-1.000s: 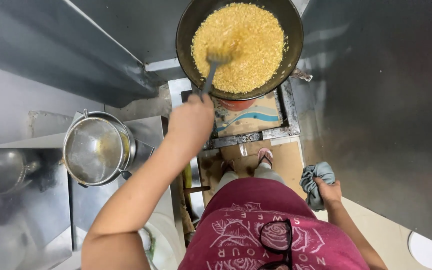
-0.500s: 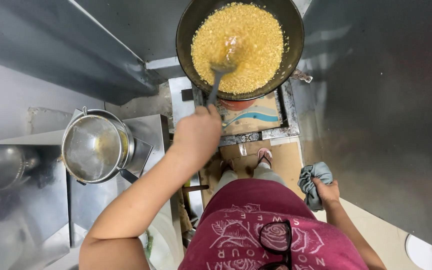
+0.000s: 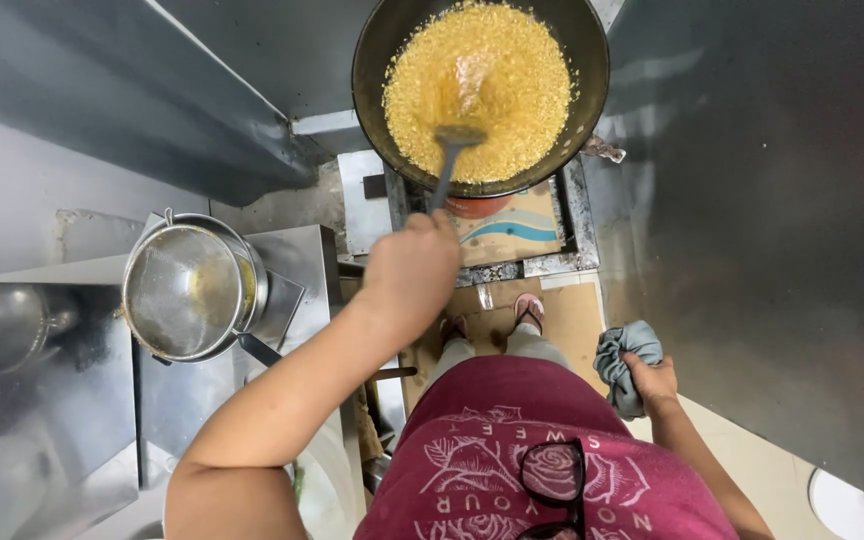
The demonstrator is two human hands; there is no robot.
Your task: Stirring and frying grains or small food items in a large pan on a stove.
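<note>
Maroon cloth of our shirt point(image 3: 542, 470) fills the near edge, with one pair of glasses point(image 3: 552, 485) hung at the collar; our right hand point(image 3: 652, 380) hangs low at our side, fingers closed round one grey rag point(image 3: 620, 362); below it, two sandalled feet point(image 3: 527, 310) stand on the floor by the burner. Further out, our left hand point(image 3: 412, 268) is fisted round the handle of one spatula point(image 3: 449, 160), whose blade rests in the near part of the grains; off to that side sits one steel pot point(image 3: 192, 290) with a mesh strainer set in it, on a steel counter point(image 3: 42, 400). Farthest, one dark wok point(image 3: 372, 60) sits on one burner point(image 3: 517, 225), spread with yellow grains point(image 3: 512, 80).

We judge the risks thus: the grains lie close to the rim, so a hard push with the blade could spill them over the edge; the wok is unsteadied by our rag hand, so a strong stroke might shift it on the burner; grains left unstirred could scorch.
</note>
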